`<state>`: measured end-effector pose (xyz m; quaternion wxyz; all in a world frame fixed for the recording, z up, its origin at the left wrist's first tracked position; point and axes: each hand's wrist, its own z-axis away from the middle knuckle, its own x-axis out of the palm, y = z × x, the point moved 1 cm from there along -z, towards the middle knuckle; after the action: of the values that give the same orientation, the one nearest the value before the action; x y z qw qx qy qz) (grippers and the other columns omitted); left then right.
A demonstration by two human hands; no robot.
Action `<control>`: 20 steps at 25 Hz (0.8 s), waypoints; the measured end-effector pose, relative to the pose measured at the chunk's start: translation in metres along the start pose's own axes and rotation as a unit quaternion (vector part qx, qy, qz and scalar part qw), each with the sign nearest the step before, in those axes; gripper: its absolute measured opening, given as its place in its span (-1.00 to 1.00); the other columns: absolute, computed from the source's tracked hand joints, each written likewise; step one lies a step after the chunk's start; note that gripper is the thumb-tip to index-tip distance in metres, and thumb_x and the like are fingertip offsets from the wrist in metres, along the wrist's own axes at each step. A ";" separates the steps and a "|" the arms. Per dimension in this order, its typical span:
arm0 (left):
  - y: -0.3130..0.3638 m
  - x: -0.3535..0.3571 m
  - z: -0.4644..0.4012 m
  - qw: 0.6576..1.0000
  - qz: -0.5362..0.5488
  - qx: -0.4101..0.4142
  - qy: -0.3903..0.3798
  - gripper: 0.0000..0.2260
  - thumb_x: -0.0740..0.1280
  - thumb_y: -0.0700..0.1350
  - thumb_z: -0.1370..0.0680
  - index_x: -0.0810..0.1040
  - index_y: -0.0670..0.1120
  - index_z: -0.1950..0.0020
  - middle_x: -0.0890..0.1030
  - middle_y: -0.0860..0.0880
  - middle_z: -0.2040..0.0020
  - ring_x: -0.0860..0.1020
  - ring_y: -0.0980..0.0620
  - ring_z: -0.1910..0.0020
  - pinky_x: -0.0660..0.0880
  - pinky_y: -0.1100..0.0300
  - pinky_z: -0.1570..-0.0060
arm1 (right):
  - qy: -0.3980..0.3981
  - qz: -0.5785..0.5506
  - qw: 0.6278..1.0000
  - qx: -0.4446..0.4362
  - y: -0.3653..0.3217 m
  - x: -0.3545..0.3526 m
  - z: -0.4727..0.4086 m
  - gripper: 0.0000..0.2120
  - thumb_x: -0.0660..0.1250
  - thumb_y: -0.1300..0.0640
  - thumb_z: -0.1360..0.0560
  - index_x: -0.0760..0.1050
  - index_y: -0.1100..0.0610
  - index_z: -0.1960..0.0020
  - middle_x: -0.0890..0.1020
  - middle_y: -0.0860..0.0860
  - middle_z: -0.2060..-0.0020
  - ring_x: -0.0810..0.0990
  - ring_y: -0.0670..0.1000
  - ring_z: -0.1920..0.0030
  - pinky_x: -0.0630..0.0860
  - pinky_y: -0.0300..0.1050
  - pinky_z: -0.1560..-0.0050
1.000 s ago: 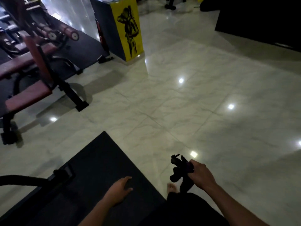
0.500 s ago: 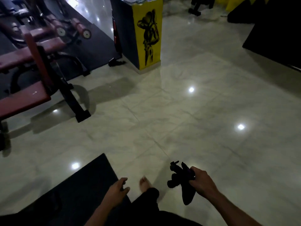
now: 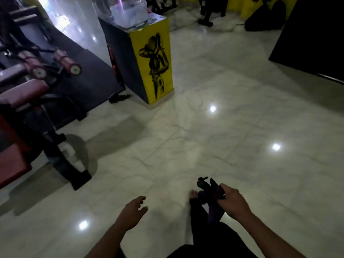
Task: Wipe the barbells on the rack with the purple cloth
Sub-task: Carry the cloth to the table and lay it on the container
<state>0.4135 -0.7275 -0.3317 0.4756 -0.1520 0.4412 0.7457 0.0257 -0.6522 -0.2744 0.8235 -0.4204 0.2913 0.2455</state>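
My right hand (image 3: 231,201) grips the crumpled purple cloth (image 3: 211,190) low in the view, with part of the cloth hanging down below the fist. The cloth looks dark in this dim light. My left hand (image 3: 134,209) hangs free to the left of it, fingers loosely curled and holding nothing. No barbells and no rack show in this view.
Glossy pale floor tiles (image 3: 223,136) spread ahead. A red-padded gym bench machine (image 3: 28,101) with a black foot (image 3: 78,175) stands at the left. A yellow pillar (image 3: 152,64) with a black figure stands ahead, and a black block (image 3: 312,38) fills the upper right.
I have walked forward off the black mat. The pillar and bench machine are closer and the mat has left the view. The cloth stays in my right hand.
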 end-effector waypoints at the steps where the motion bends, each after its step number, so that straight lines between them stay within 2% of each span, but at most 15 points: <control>1: 0.014 -0.009 -0.027 1.000 -0.003 0.001 -0.006 -0.60 0.39 0.00 -0.59 0.46 0.01 -0.41 0.57 0.01 -0.20 0.55 0.08 -0.14 0.46 0.25 -0.13 | -0.001 0.001 1.000 0.002 -0.008 -0.007 -0.030 -0.79 0.40 -0.01 -0.40 0.37 0.03 0.19 0.59 -0.06 0.34 0.58 -0.02 0.33 0.39 -0.08 0.37; 5: 0.086 -0.064 -0.125 0.996 -0.054 0.017 -0.066 -0.53 0.35 0.06 -0.60 0.36 0.06 -0.49 0.51 0.01 -0.32 0.52 0.07 -0.24 0.44 0.25 -0.19 | -0.023 -0.027 0.999 -0.001 -0.062 -0.052 -0.143 -0.78 0.38 -0.06 -0.30 0.41 0.02 0.18 0.60 -0.07 0.32 0.61 -0.01 0.29 0.50 -0.04 0.29; 8: 0.140 -0.115 -0.200 0.997 -0.033 0.064 -0.016 -0.54 0.34 0.08 -0.60 0.36 0.07 -0.49 0.52 0.05 -0.32 0.52 0.09 -0.26 0.47 0.19 -0.22 | -0.042 -0.027 0.998 -0.038 -0.115 -0.084 -0.233 -0.73 0.30 -0.13 -0.24 0.44 0.02 0.18 0.61 -0.06 0.33 0.61 -0.01 0.30 0.47 -0.06 0.32; 11: 0.163 -0.146 -0.256 0.997 -0.003 0.076 0.022 -0.54 0.35 0.06 -0.59 0.38 0.07 -0.48 0.53 0.03 -0.31 0.53 0.08 -0.26 0.48 0.15 -0.22 | -0.053 -0.017 0.996 -0.068 -0.164 -0.105 -0.302 -0.83 0.35 -0.02 -0.33 0.41 0.03 0.22 0.59 -0.06 0.36 0.57 -0.04 0.36 0.41 -0.09 0.35; 15: 0.161 -0.185 -0.347 0.997 0.026 0.070 0.017 -0.51 0.37 0.06 -0.58 0.36 0.07 -0.49 0.51 0.01 -0.36 0.53 0.12 -0.26 0.48 0.24 -0.19 | -0.071 -0.028 0.993 -0.095 -0.229 -0.115 -0.398 -0.84 0.42 0.12 -0.39 0.42 0.03 0.23 0.58 -0.11 0.38 0.49 -0.20 0.41 0.40 -0.19 0.34; 18: 0.183 -0.231 -0.406 0.994 0.051 0.095 0.032 -0.38 0.42 0.20 -0.51 0.29 0.17 -0.51 0.47 0.10 -0.39 0.51 0.21 -0.25 0.48 0.26 -0.18 | -0.075 -0.033 0.991 -0.110 -0.283 -0.130 -0.455 -0.84 0.41 0.18 -0.41 0.43 0.03 0.20 0.57 -0.18 0.39 0.49 -0.23 0.40 0.43 -0.17 0.31; 20: 0.222 -0.265 -0.438 0.987 0.054 0.148 0.006 -0.26 0.39 0.37 -0.42 0.19 0.26 -0.53 0.41 0.18 -0.41 0.46 0.26 -0.29 0.48 0.21 -0.24 | -0.071 -0.048 0.988 -0.131 -0.322 -0.145 -0.488 -0.77 0.40 0.18 -0.42 0.46 -0.09 0.03 0.62 -0.15 0.33 0.58 -0.18 0.35 0.50 -0.14 0.30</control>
<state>0.2745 -1.2671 -0.2936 0.4489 -0.0603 0.5571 0.6961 -0.0018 -1.2527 -0.2308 0.7909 -0.5192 0.1767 0.2715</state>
